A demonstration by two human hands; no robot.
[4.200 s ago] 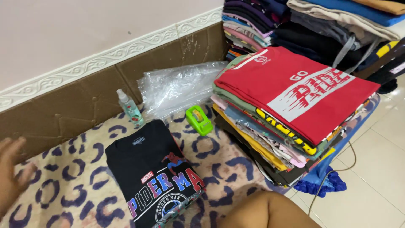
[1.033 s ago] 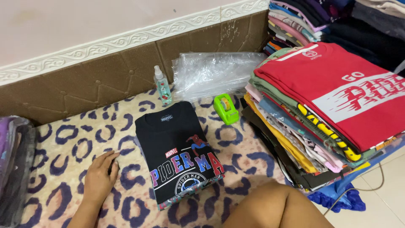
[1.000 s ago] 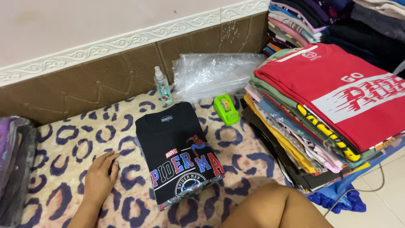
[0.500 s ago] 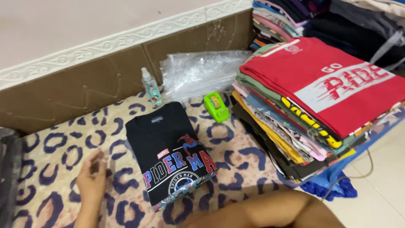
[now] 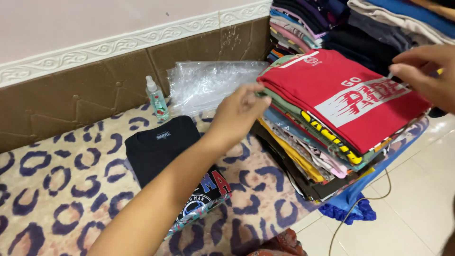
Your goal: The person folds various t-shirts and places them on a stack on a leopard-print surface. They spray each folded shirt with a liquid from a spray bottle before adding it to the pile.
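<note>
Behind the left hand [image 5: 237,114], the red shirt's [image 5: 341,95] corner hides.

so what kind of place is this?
Likely a home floor used for sorting or packing clothes: a tall pile of folded T-shirts, clear plastic bags by the wall, and a spotted mat on floor tiles.

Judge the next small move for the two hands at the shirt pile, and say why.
Probably lift the red shirt off the pile. The left hand is at its near edge and the right hand at its far edge, and it lies on top with nothing covering it.
</note>
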